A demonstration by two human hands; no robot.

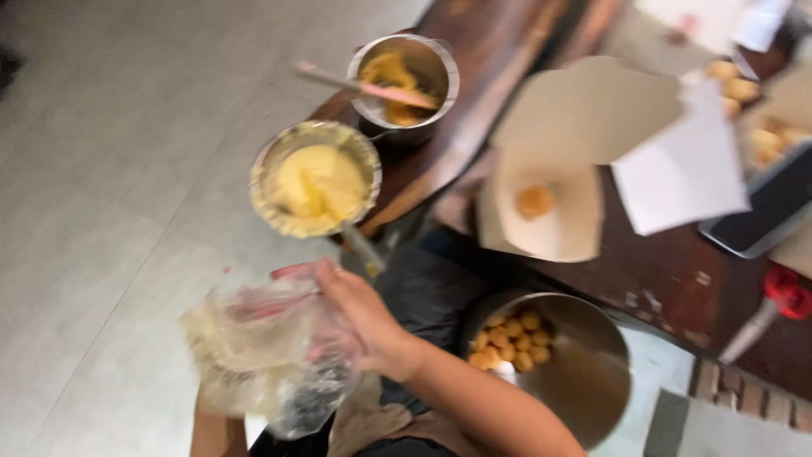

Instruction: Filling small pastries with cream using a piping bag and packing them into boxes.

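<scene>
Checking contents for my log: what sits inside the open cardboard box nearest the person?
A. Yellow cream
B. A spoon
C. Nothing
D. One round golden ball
D: the open cardboard box holds a single round golden ball; the yellow cream is in a metal bowl instead.

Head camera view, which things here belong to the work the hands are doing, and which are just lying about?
In use: clear plastic bag, right hand, bowl of yellow cream, steel bowl of small balls.
Lying about: open cardboard box, red-capped tool, dark tablet.
</scene>
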